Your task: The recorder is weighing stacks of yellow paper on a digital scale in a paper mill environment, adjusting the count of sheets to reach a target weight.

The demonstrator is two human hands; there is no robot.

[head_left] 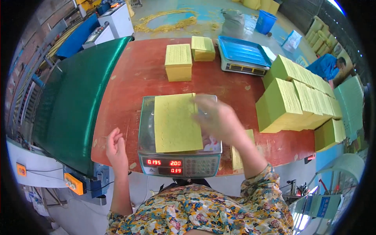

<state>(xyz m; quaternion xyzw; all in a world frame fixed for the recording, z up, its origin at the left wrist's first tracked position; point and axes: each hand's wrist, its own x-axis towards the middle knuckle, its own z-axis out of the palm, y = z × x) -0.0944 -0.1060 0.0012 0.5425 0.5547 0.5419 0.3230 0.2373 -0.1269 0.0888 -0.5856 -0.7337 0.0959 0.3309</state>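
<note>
A stack of yellow paper sheets (pixel 174 123) lies on the steel pan of a digital scale (pixel 179 164) in front of me. My right hand (pixel 217 117) hovers over the stack's right edge with fingers spread, blurred, touching or just above the sheets. My left hand (pixel 115 147) rests at the near edge of the red table (pixel 133 82), left of the scale, fingers loosely curled and holding nothing. A thin yellow stack (pixel 237 156) lies on the table under my right forearm.
Two yellow stacks (pixel 178 62) (pixel 203 48) sit at the table's far side beside a second scale with a blue tray (pixel 243 53). Large yellow piles (pixel 297 98) fill the right. A green conveyor belt (pixel 74 102) runs along the left. A person in blue (pixel 327 66) works far right.
</note>
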